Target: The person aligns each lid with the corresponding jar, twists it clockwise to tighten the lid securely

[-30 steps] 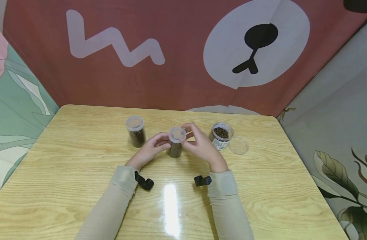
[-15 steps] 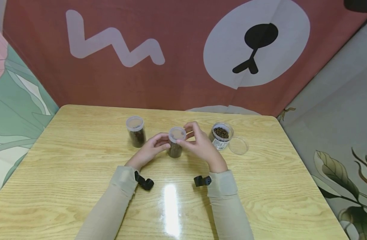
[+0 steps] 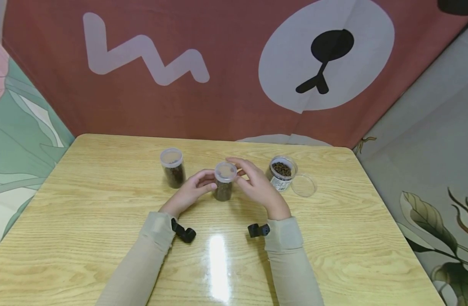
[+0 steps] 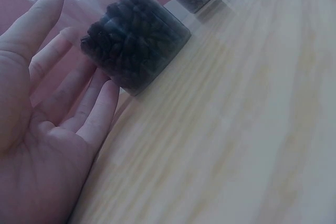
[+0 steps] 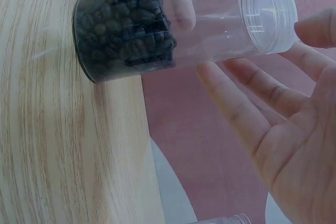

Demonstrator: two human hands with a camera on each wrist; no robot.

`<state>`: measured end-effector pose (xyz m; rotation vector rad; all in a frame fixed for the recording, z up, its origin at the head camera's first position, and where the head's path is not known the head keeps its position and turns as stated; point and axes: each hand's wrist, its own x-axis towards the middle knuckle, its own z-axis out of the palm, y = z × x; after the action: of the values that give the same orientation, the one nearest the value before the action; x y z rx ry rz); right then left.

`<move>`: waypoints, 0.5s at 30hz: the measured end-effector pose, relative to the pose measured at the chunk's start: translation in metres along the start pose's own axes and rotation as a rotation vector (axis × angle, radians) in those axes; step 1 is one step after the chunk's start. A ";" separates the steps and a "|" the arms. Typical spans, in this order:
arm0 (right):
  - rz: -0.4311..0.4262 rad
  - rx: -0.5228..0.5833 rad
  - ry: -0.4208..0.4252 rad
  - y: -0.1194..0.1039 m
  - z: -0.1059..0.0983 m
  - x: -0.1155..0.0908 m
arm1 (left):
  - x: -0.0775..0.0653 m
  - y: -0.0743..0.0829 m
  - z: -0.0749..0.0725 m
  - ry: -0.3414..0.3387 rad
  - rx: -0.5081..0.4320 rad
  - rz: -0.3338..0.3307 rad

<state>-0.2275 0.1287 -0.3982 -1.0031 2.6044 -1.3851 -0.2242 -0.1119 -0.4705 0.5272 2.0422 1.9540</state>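
Observation:
A clear plastic jar (image 3: 223,191), part filled with dark coffee beans, stands upright between both hands with its pale screw lid (image 3: 225,171) on. My left hand (image 3: 191,189) holds the jar from the left, thumb in front and fingers behind. From the right, my right hand (image 3: 258,185) grips the lid. In the right wrist view its thumb (image 5: 317,29) touches the rim of the lid (image 5: 281,14), and the other fingers spread behind the jar. The beans (image 4: 131,38) also show in the left wrist view, where the jar looks tilted by the camera's angle.
A second lidded jar (image 3: 174,169) of dark contents stands at the left. To the right is an uncapped, labelled jar (image 3: 281,182) of small brown pieces. Its round clear lid (image 3: 304,185) lies beside it. The wooden table (image 3: 104,221) meets a red wall cloth (image 3: 161,110).
My right index finger has moved left along the lid's far side. The right thumb went left across the lid's front, then back right. The left hand and jar have stayed in place.

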 end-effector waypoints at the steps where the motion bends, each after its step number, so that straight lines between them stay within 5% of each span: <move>1: -0.006 0.000 0.001 0.000 0.000 0.000 | 0.000 0.000 0.000 -0.001 -0.001 -0.001; 15: 0.107 0.113 -0.034 -0.002 -0.001 0.000 | 0.000 0.000 0.000 -0.004 -0.002 -0.005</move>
<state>-0.2268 0.1287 -0.3963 -0.8521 2.4840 -1.4574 -0.2245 -0.1123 -0.4707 0.5248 2.0375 1.9501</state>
